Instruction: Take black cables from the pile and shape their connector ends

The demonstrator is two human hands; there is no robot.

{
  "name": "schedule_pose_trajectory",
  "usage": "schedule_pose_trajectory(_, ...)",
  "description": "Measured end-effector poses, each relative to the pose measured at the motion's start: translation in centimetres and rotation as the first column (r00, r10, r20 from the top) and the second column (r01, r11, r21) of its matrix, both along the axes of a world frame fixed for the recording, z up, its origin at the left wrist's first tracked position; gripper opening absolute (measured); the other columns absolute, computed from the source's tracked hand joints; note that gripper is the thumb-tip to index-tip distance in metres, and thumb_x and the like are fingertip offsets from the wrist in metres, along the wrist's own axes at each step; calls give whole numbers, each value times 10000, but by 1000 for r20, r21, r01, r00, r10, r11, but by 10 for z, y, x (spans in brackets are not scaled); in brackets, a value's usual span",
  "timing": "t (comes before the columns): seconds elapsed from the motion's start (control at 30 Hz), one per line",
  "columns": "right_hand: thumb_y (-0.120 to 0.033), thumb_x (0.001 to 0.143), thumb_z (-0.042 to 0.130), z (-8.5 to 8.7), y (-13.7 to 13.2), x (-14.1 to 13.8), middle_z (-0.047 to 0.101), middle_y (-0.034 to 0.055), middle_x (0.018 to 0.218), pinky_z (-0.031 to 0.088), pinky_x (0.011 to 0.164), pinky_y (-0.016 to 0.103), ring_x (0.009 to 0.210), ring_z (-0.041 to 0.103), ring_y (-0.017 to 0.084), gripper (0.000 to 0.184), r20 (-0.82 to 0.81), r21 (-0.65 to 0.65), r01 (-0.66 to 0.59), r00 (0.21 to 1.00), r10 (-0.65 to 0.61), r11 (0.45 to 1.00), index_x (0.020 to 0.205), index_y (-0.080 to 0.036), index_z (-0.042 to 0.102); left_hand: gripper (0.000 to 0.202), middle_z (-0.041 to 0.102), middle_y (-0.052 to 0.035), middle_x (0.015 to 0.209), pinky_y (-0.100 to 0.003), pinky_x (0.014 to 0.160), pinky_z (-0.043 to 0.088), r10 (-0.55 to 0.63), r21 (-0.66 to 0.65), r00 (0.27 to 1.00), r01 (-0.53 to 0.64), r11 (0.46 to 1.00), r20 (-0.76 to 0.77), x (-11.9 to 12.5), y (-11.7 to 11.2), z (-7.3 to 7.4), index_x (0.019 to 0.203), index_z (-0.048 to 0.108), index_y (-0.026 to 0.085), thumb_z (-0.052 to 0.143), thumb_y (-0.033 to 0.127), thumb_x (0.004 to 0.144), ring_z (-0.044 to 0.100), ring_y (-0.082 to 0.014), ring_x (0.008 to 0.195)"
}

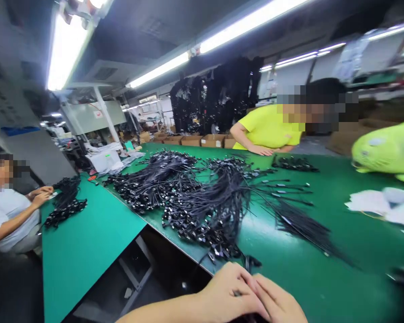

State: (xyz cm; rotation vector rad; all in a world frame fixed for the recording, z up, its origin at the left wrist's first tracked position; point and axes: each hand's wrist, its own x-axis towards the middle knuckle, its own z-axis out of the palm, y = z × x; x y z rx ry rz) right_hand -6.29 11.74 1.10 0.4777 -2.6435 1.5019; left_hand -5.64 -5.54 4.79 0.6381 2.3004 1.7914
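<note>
My left hand [230, 291] and my right hand [279, 299] meet at the bottom of the view, by the near edge of the green table. Both have their fingers closed and pressed together. A black cable [252, 262] pokes out just beyond the fingers, which cover most of it. Right past my hands spreads a big heap of black cables [218, 202] with small shiny connectors. A flatter bundle of thin black cables [303, 226] fans out to its right.
The green table [350, 287] meets a lower green table [87, 251] on the left, with a dark gap between. A co-worker in yellow [265, 128] leans over the far side; another in white [13, 215] sits left. White papers [373, 202] and a green plush toy [387, 150] lie right.
</note>
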Motion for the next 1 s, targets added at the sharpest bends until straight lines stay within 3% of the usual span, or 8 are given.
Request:
schedule_pose_trajectory(0.1,-483,889,448,15,3,10,670,51,763,491,703,284,737,611,200,369,-103,-74,151,982,-159,986,730,-218,650,457,546,-102,1223,-401,1003,417,154,92,987,-158,983,53,5,10,-13,1166,648,213,675,458,782,530,-242,1123)
schedule_pose_trajectory(0.2,-466,872,490,30,3,16,632,52,771,457,749,305,777,571,191,334,-12,-271,114,992,-122,956,707,-201,608,505,542,-134,1332,-450,1111,328,-8,102,993,-4,995,117,4,18,-16,1303,540,177,555,448,877,486,-264,1250)
schedule_pose_trajectory(0.4,-590,719,650,20,8,10,277,-86,528,172,425,208,448,134,58,458,466,-780,187,811,354,598,648,-197,426,489,506,-119,1420,-407,1164,265,-105,34,994,106,994,-22,-8,26,-9,1342,519,191,534,418,909,421,-254,1346)
schedule_pose_trajectory(0.6,-446,857,555,8,25,7,506,7,711,400,666,261,678,464,130,310,215,-333,229,963,-163,914,708,-174,555,400,658,-97,1158,-351,932,487,-11,198,935,-63,978,354,-21,41,-22,1141,625,181,543,480,889,620,-224,1057)
schedule_pose_trajectory(0.7,-419,858,555,0,28,5,581,55,958,453,768,287,845,547,156,252,157,-289,344,937,-311,893,943,-182,568,365,644,-21,809,-260,700,509,-30,230,871,-96,969,490,-27,53,-36,1031,607,161,564,488,875,612,-136,719)
schedule_pose_trajectory(0.8,-490,897,465,-7,27,2,612,76,1027,469,586,262,641,560,118,358,343,-445,281,931,-128,850,1073,-185,525,417,584,11,672,-264,663,505,-150,172,844,69,983,514,-27,67,-46,1113,591,141,527,491,895,570,-126,626)
schedule_pose_trajectory(0.9,-555,915,403,-4,43,-5,651,50,846,415,457,239,460,484,100,399,473,-552,317,881,-24,771,1022,-184,505,516,671,-110,1046,-356,888,512,-260,99,851,242,965,456,-24,72,-46,1312,521,153,456,491,927,631,-211,991)
schedule_pose_trajectory(1.0,-491,940,406,12,88,-16,602,19,648,486,643,280,579,575,151,342,457,-283,498,821,-341,820,991,-171,513,516,580,-140,1314,-390,1021,443,-398,20,854,416,909,334,-19,56,-34,1412,442,187,425,424,954,564,-224,1182)
